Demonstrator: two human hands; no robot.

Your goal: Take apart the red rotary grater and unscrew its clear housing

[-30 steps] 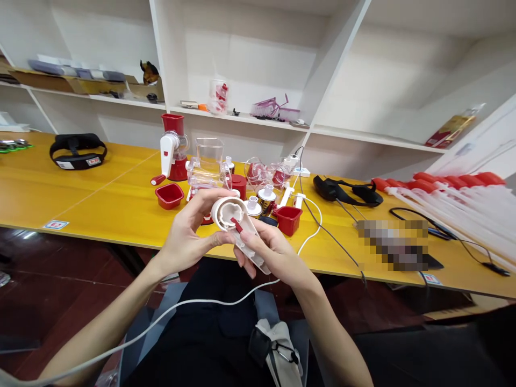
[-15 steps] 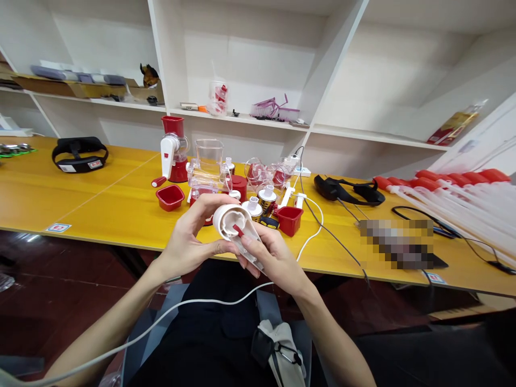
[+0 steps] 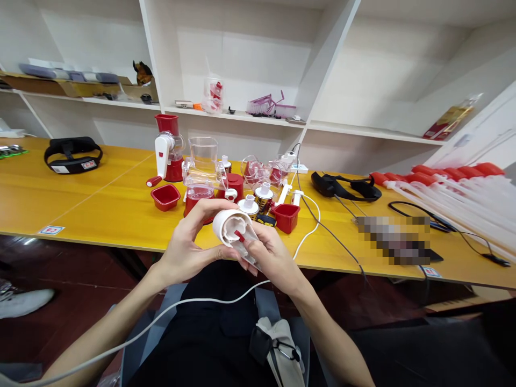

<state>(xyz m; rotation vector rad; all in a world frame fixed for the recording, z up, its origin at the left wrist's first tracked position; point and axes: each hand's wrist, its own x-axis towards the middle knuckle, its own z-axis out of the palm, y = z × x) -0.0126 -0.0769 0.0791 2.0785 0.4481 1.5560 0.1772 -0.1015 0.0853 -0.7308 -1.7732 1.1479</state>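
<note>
In front of my body I hold a white plastic crank arm [image 3: 221, 224] of a rotary grater, its hollow round end facing me. My left hand [image 3: 186, 246] curves around that round end, thumb below and fingers above. My right hand [image 3: 278, 255] grips the narrower part, and its thumb touches a small red plastic piece [image 3: 239, 235] inside the hollow. The right fingertips under the arm are partly hidden. Beyond my hands stand an assembled rotary grater [image 3: 174, 166] with a white crank, a clear grater housing [image 3: 202, 156] on a red base and a red square cup [image 3: 165, 197].
White-topped drums [image 3: 264, 196], a yellow-black tool [image 3: 266, 220] and another red cup [image 3: 287, 217] sit behind my right hand. A white cable [image 3: 193, 302] crosses over my lap. Black headsets [image 3: 73, 155] lie on the yellow table [image 3: 108, 215]. Shelves rise behind. A shoe [image 3: 26, 303] shows at left.
The view has shifted slightly, so the table things appear a little further left. Both hands keep their hold on the crank arm, with the right thumb still at the red piece. A shoe has appeared at left.
</note>
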